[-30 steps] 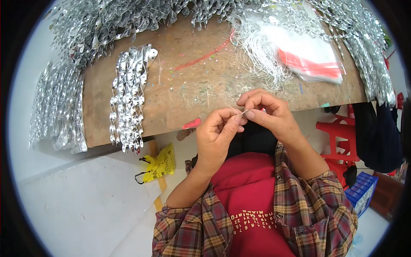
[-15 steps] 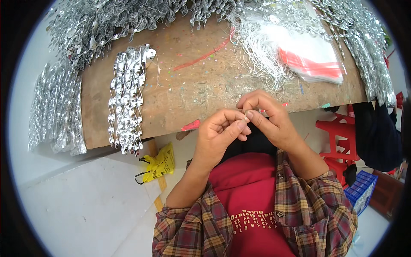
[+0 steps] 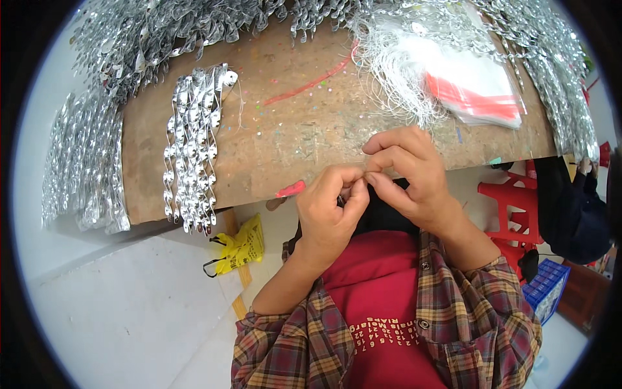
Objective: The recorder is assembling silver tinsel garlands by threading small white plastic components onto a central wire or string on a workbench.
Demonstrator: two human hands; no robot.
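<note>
Above my lap, at the table's near edge, my left hand (image 3: pixel 328 204) is closed in a pinch, thumb against forefinger. My right hand (image 3: pixel 413 178) meets it fingertip to fingertip, its thumb and forefinger also pinched, the other fingers curled and spread apart. Whatever the two pinches hold is too small to make out. To the left, a bunch of shiny silver twisted strands (image 3: pixel 193 139) lies over the wooden table (image 3: pixel 291 129) and hangs past its near edge. Beyond my right hand lies a tangle of thin white strings (image 3: pixel 402 84).
Clear plastic bags with a red band (image 3: pixel 476 91) lie at the right. Silver garlands (image 3: pixel 220 23) heap along the far side; more hang at the left (image 3: pixel 84 165) and right (image 3: pixel 564 97). A red stool (image 3: pixel 515 204), blue crate (image 3: pixel 547 288) and yellow bag (image 3: pixel 243 245) stand below.
My right hand has turned, and its upper fingers have lifted and spread. Both hands' fingertips have shifted slightly left, still touching. The strands on the table lie as before.
</note>
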